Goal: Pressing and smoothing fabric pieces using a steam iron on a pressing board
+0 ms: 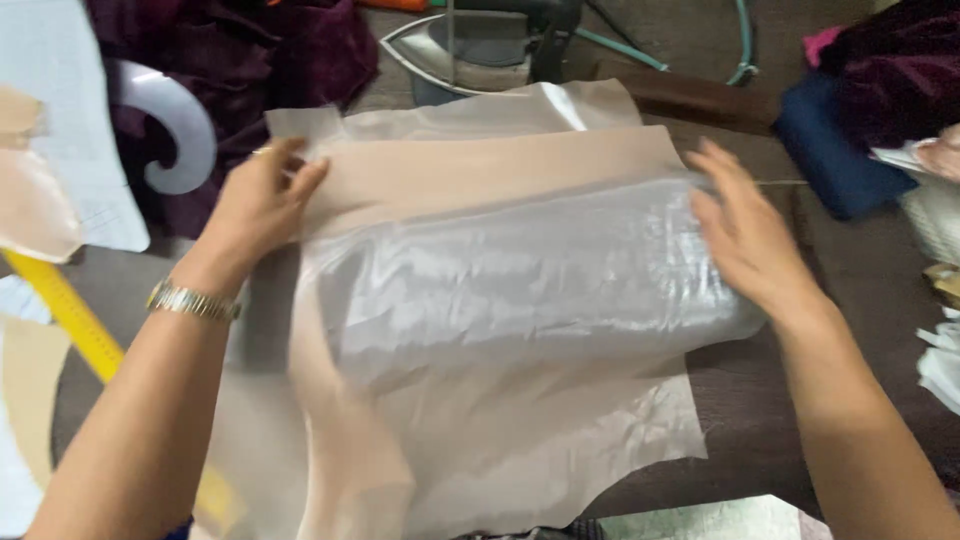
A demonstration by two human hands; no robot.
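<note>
Fabric: sheer pale sheet point(500, 290) over beige cloth point(480, 170), spread on the dark table point(750, 440).
Left hand point(255, 205): pinching the fabric's upper left edge.
Right hand point(745, 235): fingers spread, flat on its right edge.
Iron point(465, 45): just beyond the fabric.
Ruler point(70, 315): yellow, at left.

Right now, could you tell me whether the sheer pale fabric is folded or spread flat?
Folded: the sheer fabric doubles over itself, held by the left hand and right hand.

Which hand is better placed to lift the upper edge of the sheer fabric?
Left, probably. The left hand already pinches the upper left edge of the sheer pale-grey fabric sheet, while the right hand lies flat on its right side.
</note>
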